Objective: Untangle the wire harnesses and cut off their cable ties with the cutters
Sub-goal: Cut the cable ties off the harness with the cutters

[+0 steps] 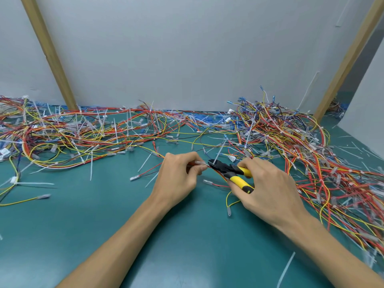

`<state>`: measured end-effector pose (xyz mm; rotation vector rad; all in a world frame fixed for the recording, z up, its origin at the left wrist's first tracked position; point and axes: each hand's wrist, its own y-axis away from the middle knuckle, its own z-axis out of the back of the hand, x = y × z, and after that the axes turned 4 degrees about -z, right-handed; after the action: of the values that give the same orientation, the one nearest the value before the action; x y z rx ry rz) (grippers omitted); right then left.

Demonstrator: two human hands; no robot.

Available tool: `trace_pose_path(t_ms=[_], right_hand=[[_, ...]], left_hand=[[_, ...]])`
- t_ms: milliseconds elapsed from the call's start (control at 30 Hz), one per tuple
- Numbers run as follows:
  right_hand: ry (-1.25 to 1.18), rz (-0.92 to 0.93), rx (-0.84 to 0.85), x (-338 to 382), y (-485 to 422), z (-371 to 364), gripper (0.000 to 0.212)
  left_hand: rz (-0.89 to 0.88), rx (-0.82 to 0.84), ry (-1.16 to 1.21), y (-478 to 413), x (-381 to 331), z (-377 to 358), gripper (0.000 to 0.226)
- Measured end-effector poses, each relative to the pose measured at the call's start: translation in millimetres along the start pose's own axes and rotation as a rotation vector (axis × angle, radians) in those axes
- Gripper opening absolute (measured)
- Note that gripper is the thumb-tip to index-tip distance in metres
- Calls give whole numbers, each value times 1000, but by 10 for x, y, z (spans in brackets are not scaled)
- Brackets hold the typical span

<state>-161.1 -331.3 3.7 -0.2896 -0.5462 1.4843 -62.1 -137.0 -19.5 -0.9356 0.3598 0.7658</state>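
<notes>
Head view: both bare forearms reach in over a green mat and the hands meet at its middle. The left hand pinches a thin harness of red and orange wires between thumb and curled fingers, just above the mat. The right hand is wrapped round the yellow handles of the cutters, with fingers curled over both handles, which stand slightly apart. The black head of the cutters points left and sits against the harness, right beside the left fingertips. A white tie rises slanting from that spot. Whether the jaws have closed on it cannot be told. A yellow wire loops down from under the right hand and ends in a clear connector on the mat.

Behind the hands, a left heap of red, yellow and orange wires with many white ties spreads along the back of the mat. A denser right heap runs down the right side, near the right forearm. Cut ties lie scattered on the mat between the heaps. A white wall stands at the back, with two slanting wooden posts against it.
</notes>
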Motion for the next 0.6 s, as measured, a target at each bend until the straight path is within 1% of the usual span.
trace_pose_path(t_ms=[133,333,500,600], right_hand=[[43,-5,55,32,21,0,34],[70,-62,238,-2,11,-53,43],[59,-56,290,-87,-6,-87,56],[48,-55,322,-129,-6,-117,58]], left_hand=[[7,0,-2,1,0,-15,8],[-10,20,-12,10,9,-2,8],[-15,59,-11,12,32,-12,10],[-11,73,-23,17,50,-23,9]])
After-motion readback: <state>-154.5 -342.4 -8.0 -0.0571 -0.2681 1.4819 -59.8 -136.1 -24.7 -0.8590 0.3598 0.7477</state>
